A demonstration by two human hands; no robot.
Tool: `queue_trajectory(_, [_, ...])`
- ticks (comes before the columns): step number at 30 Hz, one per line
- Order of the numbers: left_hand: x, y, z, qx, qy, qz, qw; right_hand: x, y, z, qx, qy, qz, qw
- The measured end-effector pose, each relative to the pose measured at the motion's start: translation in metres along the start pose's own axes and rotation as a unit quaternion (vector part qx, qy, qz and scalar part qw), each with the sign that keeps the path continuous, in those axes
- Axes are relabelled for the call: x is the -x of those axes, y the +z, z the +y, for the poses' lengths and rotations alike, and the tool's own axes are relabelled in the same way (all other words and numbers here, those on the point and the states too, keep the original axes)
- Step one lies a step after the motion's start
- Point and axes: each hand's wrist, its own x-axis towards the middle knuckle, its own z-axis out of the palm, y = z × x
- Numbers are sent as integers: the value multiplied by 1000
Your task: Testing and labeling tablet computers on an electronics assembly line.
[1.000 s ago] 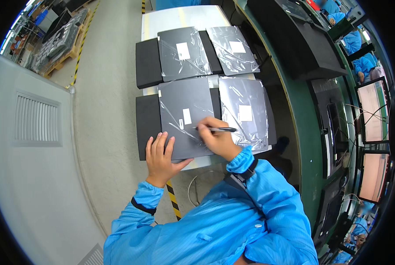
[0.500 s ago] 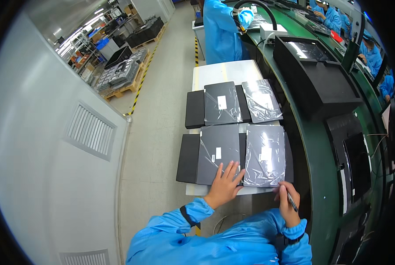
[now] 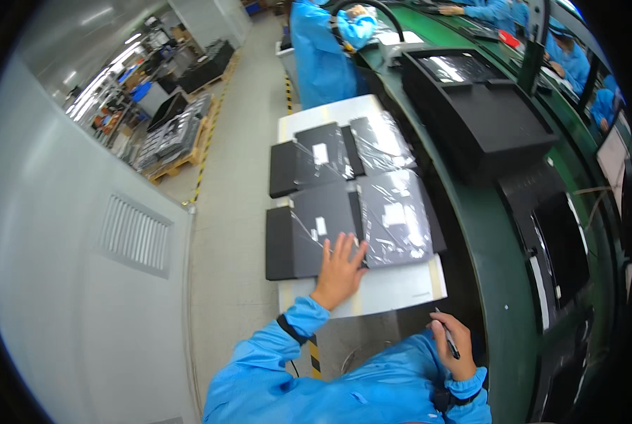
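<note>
My left hand (image 3: 339, 272) lies flat with fingers spread on the lower edge of the near left dark panel (image 3: 317, 249), which has a small white label. My right hand (image 3: 453, 345) is closed around a dark pen (image 3: 452, 344), off the near right corner of the white board (image 3: 393, 291). The near right panel (image 3: 395, 222), in shiny clear film with a white label, lies beside my left fingertips. Behind these rest a far left panel (image 3: 321, 169) and a far right panel (image 3: 379, 141), both film-covered. Black flat pieces (image 3: 280, 244) show under and beside the panels.
On the right runs a green workbench (image 3: 464, 191) with a black open box (image 3: 496, 120) and a black screen-like unit (image 3: 559, 244). A person in blue (image 3: 323, 56) stands beyond the board. A pale wall with a vent (image 3: 138, 233) is at left.
My right hand has moved off the near right panel's corner, back toward me, pen still held. More bare board shows in front of the near panels. My left hand stays on its panel.
</note>
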Motion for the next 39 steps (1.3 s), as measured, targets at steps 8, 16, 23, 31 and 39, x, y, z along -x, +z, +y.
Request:
queue_trajectory(8, [-62,16,-67,-23,23,35,999,20,-4,-37,113,-89,23,989])
queue_trajectory(16, [-135,41,-140,-85,126,-16,988,112,-57,-40,213,-152,199,944])
queue_trajectory(23, [-90,-34,110,535,42,-252,805,363,-47,-30,398,174,699,567])
queue_trajectory(31, [-43,-73,254,679,-101,-726,31,524,168,13,252,704,543,382])
queue_trajectory(39, [11,-96,326,579,328,-524,532,492,93,-172,383,567,419,596])
